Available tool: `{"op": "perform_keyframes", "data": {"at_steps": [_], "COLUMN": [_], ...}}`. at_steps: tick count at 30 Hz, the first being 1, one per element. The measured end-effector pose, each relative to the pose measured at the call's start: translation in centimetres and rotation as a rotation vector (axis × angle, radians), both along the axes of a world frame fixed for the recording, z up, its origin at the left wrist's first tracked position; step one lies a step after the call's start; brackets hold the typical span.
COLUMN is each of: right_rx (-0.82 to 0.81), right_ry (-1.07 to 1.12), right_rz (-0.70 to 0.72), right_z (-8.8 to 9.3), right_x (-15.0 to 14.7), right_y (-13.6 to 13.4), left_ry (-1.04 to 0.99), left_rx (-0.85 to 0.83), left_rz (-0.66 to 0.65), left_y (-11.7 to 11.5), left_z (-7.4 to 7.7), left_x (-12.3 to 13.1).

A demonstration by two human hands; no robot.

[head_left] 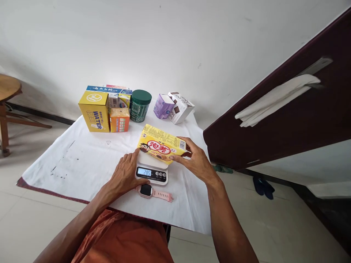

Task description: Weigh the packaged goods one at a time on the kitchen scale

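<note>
A yellow snack box [161, 144] with red lettering lies tilted over the white plate of a digital kitchen scale [152, 160]. My right hand [195, 160] grips the box's right end, thumb in front and fingers behind. Whether the box's underside rests fully on the plate is hidden. The scale's lit display reads what looks like 285. Along the scale's left edge, my left hand [124, 171] lies with fingers stretched out, its thumb at the front corner by the display. Just below that thumb is a smartwatch [146, 190] with a pink strap, on the white tablecloth [90, 160].
At the back left stand a yellow box [94, 113], an orange pack [119, 120], a blue box [98, 88] and a green-lidded canister [140, 106]. Farther right are a purple pack [163, 106] and a white carton [181, 107]. A dark door [301, 120] flanks the table's right side.
</note>
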State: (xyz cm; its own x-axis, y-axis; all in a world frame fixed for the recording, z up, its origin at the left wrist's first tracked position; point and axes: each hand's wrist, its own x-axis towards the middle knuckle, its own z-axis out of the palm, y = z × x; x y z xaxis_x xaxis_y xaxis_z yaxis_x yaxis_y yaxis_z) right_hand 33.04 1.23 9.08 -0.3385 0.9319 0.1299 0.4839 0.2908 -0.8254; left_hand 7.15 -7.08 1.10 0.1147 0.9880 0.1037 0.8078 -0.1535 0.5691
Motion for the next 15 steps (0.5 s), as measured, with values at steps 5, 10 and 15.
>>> {"op": "perform_keyframes", "data": {"at_steps": [5, 10, 15], "right_rx": [0.006, 0.127, 0.172], "right_ry": [0.102, 0.174, 0.101], "right_rz": [-0.072, -0.279, -0.369], "right_z": [-0.4, -1.4, -3.6], "right_x": [0.2, 1.5, 1.7], "right_y": [1.7, 7.6, 13.8], "left_ry": [-0.012, -0.023, 0.007], "left_rx": [0.064, 0.109, 0.105], "left_rz": [-0.032, -0.038, -0.046], "left_y": [0.5, 1.2, 1.8], "left_z": [-0.6, -1.0, -1.4], "left_x": [-0.3, -0.8, -0.9]}}
